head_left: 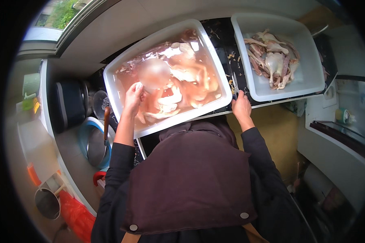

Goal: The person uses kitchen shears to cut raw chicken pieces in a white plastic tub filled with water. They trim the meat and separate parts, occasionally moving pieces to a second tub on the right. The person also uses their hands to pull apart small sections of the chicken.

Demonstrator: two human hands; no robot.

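Observation:
My left hand (133, 96) reaches into a large white tub (113, 73) filled with pinkish water and several pale raw poultry pieces (178, 81); its fingers close on a pale piece at the tub's left side. My right hand (241, 106) rests on the dark counter (221, 38) between the two tubs and grips the handle of a knife (235, 83), blade pointing away from me. A second white tub (312, 69) to the right holds a heap of cut poultry parts (273, 60) without water.
To my left lie a dark pot (69, 103), a metal bowl in a blue basin (94, 143) with a wooden-handled utensil (106, 121), and a red bag (75, 212). A window (56, 14) is at upper left. A white appliance (344, 125) stands on the right.

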